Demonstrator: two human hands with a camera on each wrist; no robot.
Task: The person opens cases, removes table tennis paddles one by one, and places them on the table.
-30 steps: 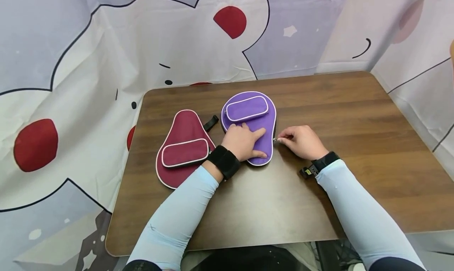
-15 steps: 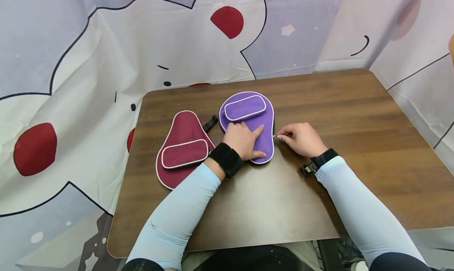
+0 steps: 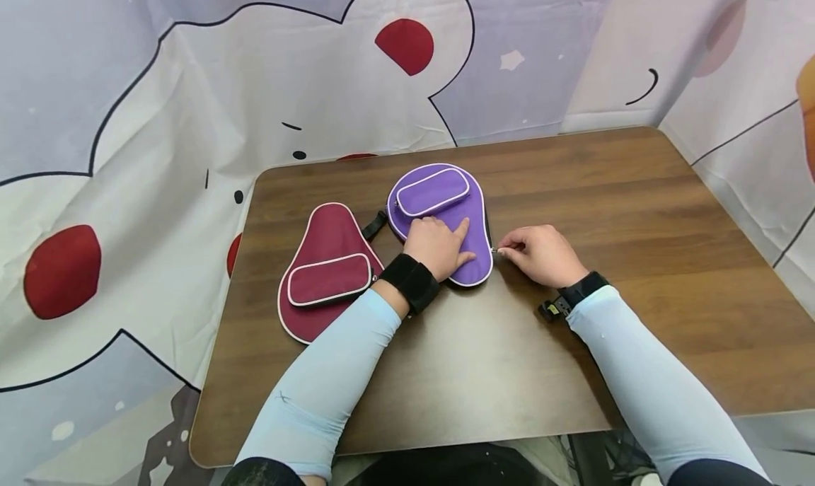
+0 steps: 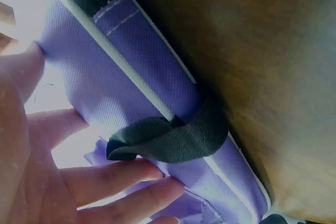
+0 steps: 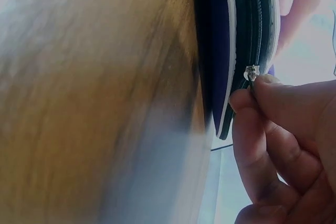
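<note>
Your left hand (image 3: 439, 247) is pressing flat, fingers spread, on the purple paddle case (image 3: 467, 256) lying mid-table (image 3: 637, 210), while your right hand (image 3: 541, 254) is pinching its zipper pull (image 5: 252, 72). Soft fabric probably bunches, so keep holding the tiny pull and pinning the case.

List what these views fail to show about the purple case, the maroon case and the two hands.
- Purple case, head view: the left hand covers its middle; contents unseen.
- Zipper pull, right wrist view: the right hand pinches it; how far the zipper is open is unclear, the table blurred.
- Black strap, left wrist view: its attachment is hidden.
- Maroon case, head view: the left wrist covers one edge.
</note>
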